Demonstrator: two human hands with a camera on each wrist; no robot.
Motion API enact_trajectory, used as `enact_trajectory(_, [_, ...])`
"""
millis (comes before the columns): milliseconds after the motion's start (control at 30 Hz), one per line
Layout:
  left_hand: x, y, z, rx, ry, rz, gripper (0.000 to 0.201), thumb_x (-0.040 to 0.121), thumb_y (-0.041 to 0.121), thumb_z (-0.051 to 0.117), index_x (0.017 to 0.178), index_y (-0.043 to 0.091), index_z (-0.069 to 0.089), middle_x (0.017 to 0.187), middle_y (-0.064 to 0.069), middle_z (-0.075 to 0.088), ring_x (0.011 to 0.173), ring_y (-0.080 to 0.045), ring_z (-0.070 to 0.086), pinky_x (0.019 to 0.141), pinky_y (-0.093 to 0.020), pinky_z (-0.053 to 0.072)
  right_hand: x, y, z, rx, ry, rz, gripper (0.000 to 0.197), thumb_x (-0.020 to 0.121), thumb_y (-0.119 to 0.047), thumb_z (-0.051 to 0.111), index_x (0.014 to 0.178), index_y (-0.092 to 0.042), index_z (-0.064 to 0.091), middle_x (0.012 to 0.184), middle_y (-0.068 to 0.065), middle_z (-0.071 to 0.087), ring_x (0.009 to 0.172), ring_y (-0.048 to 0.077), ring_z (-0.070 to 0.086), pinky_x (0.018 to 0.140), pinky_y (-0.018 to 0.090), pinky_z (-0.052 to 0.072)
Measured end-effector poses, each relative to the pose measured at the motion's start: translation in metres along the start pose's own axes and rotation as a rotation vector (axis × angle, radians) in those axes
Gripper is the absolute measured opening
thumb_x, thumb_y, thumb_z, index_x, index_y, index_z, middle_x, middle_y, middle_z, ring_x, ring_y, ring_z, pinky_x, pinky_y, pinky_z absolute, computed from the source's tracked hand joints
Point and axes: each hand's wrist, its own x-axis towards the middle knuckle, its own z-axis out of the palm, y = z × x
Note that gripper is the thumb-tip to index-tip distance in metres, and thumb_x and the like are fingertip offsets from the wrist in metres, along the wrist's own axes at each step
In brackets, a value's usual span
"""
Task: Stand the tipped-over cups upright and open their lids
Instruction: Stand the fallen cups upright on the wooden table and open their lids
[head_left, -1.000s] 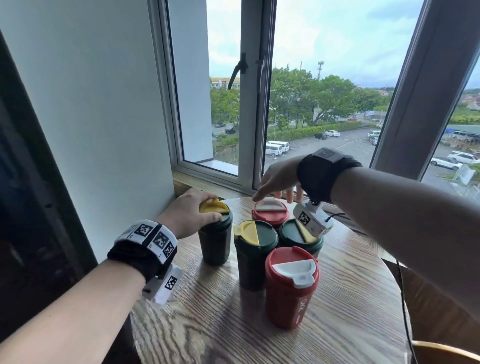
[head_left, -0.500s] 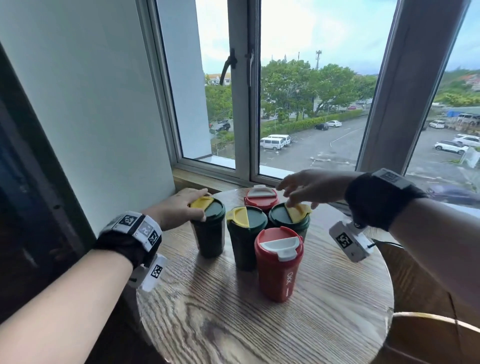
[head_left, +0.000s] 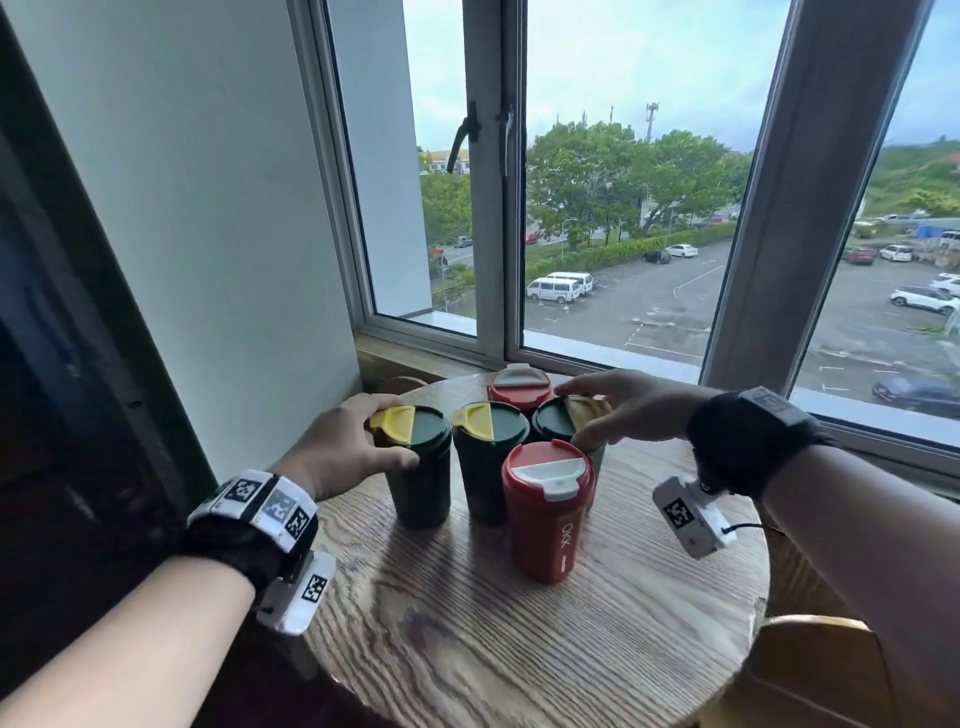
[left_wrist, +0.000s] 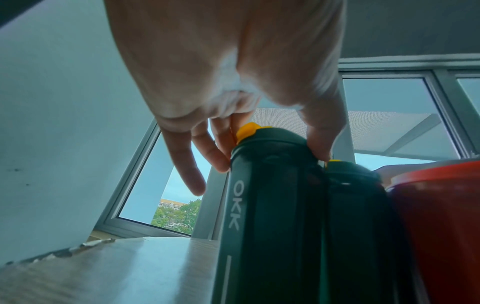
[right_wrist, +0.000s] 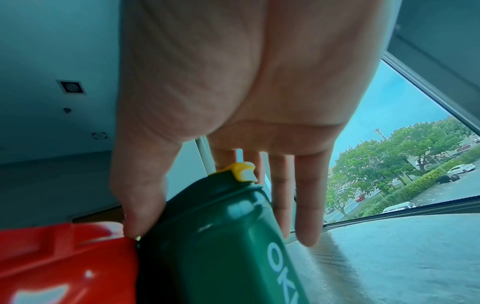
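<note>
Five cups stand upright close together on the round wooden table (head_left: 519, 649). My left hand (head_left: 384, 436) grips the lid of the left green cup (head_left: 421, 483), thumb on the near rim and fingers by its yellow flap (left_wrist: 248, 130). Over the right green cup (head_left: 553, 423) lies my right hand (head_left: 587, 410), with the thumb on the near rim (right_wrist: 135, 224) and the fingers reaching past the yellow flap (right_wrist: 242, 169). Between them stands the middle green cup (head_left: 488, 467). A red cup (head_left: 519, 387) is at the back and another red cup (head_left: 548, 519) in front, both with white flaps down.
A wall (head_left: 208, 234) rises just left of the table and a window frame (head_left: 491, 208) with a sill stands right behind the cups. A wooden chair back (head_left: 810, 639) curves at the table's right front edge. Bare tabletop lies in front of the cups.
My right hand came back from the rear red cup to the right green cup and its thumb dropped onto the rim. The left hand stayed on the left green cup.
</note>
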Motion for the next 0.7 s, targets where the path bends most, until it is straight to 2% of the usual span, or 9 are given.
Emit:
enact_trajectory(67, [-0.005,-0.001,0.003,-0.029,0.007,0.007,0.092,0.053,0.06,0.078,0.139,0.034,0.055,0.131,0.006,0.063,0.114,-0.016,0.061,0.098,-0.035,0.051,-0.002,-0.001,0.0,0.004,0.006,-0.008,0.07,0.08,-0.033,0.085,0.143,-0.037,0.054,0.143,-0.002,0.052,0.114,0.026,0.064,0.095,0.043,0.059])
enact_trajectory(167, [-0.01,-0.001,0.004,-0.066,0.006,0.025,0.091,0.052,0.06,0.078,0.137,0.037,0.056,0.129,0.009,0.063,0.112,-0.012,0.062,0.093,-0.027,0.049,-0.011,-0.004,-0.001,-0.035,0.088,-0.049,0.063,0.083,-0.039,0.081,0.14,-0.035,0.056,0.142,-0.009,0.054,0.125,0.016,0.053,0.106,0.037,0.044])
enact_trajectory(233, [-0.014,-0.001,0.004,-0.102,-0.009,0.031,0.091,0.051,0.059,0.079,0.136,0.036,0.057,0.13,0.01,0.063,0.113,-0.009,0.062,0.092,-0.023,0.048,-0.019,-0.008,0.001,-0.083,0.191,-0.102,0.056,0.081,-0.048,0.08,0.132,-0.037,0.061,0.136,-0.01,0.06,0.125,0.015,0.057,0.104,0.039,0.047])
enact_trajectory(333, [-0.019,-0.001,0.004,-0.136,-0.02,0.05,0.089,0.051,0.056,0.082,0.134,0.036,0.058,0.131,0.011,0.063,0.118,-0.01,0.061,0.103,-0.031,0.049,-0.032,-0.017,0.009,-0.161,0.267,-0.175,0.047,0.079,-0.056,0.077,0.121,-0.041,0.066,0.123,-0.012,0.063,0.114,0.013,0.06,0.094,0.039,0.052])
enact_trajectory(400, [-0.023,0.0,0.005,-0.145,-0.023,0.058,0.087,0.051,0.056,0.084,0.132,0.036,0.059,0.129,0.013,0.064,0.118,-0.008,0.062,0.105,-0.035,0.049,-0.039,-0.022,0.015,-0.198,0.277,-0.205,0.044,0.079,-0.059,0.075,0.118,-0.04,0.067,0.117,-0.017,0.061,0.11,0.01,0.059,0.092,0.038,0.051])
enact_trajectory(467, [-0.029,0.001,0.006,-0.151,-0.02,0.065,0.085,0.052,0.056,0.085,0.13,0.037,0.06,0.126,0.014,0.066,0.115,-0.006,0.063,0.104,-0.037,0.051,-0.042,-0.022,0.018,-0.213,0.285,-0.202,0.045,0.08,-0.06,0.073,0.119,-0.037,0.068,0.118,-0.018,0.059,0.11,0.009,0.057,0.093,0.036,0.05])
enact_trajectory(600, [-0.044,0.013,0.016,-0.146,0.024,0.083,0.085,0.049,0.061,0.084,0.127,0.037,0.061,0.121,0.015,0.066,0.109,-0.003,0.063,0.095,-0.028,0.053,-0.04,-0.013,0.024,-0.224,0.291,-0.179,0.048,0.079,-0.065,0.071,0.117,-0.034,0.07,0.118,-0.015,0.062,0.107,0.009,0.06,0.094,0.037,0.053])
enact_trajectory(700, [-0.055,0.024,0.028,-0.139,0.072,0.101,0.087,0.047,0.065,0.085,0.125,0.034,0.062,0.119,0.013,0.065,0.108,-0.002,0.061,0.092,-0.027,0.054,-0.041,-0.009,0.026,-0.217,0.297,-0.191,0.047,0.08,-0.064,0.069,0.116,-0.033,0.071,0.123,-0.013,0.063,0.108,0.009,0.061,0.094,0.037,0.053])
